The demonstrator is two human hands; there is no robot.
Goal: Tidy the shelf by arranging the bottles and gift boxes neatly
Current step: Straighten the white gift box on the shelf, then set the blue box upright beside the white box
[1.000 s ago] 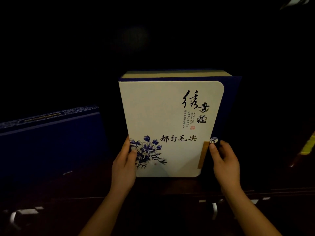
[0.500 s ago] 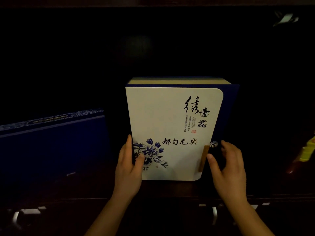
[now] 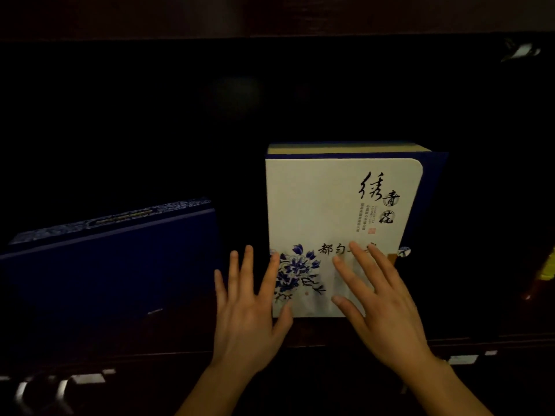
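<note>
Two gift boxes show: your white-fronted, blue-edged cardboard gift box with painted blue flowers stands upright on the dark wooden shelf, face forward for display. Your left hand and right hand hover spread-fingered, gripping nothing. One dark blue long box sits well left.

I see a dark open gap on the shelf at frame centre, between the navy box at lower left and the upright white gift box right of centre. My left hand sits spread at the mouth of that gap. Above both boxes, the upper frame is unobstructed darkness. At the right edge, something yellow crowds the white box's far side.
</note>
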